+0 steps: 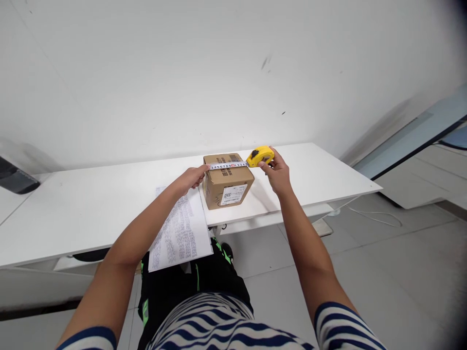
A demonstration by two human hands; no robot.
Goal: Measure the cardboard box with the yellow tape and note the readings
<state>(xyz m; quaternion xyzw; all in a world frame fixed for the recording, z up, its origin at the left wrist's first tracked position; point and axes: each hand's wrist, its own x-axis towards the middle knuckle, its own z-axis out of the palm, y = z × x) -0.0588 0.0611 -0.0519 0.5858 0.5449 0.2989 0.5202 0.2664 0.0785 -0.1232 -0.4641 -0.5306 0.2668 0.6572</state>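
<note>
A small brown cardboard box (226, 184) with a white label stands on the white table (91, 204). A white tape blade (229, 166) lies stretched across the box top. My left hand (192, 177) pinches the blade's end at the box's left edge. My right hand (277, 172) grips the yellow tape measure case (260, 155) just past the box's right edge.
A printed sheet of paper (180, 228) lies on the table left of the box and hangs over the front edge. A dark object (16, 177) sits at the far left. A white wall stands behind the table. Cables (372, 216) run over the grey floor at the right.
</note>
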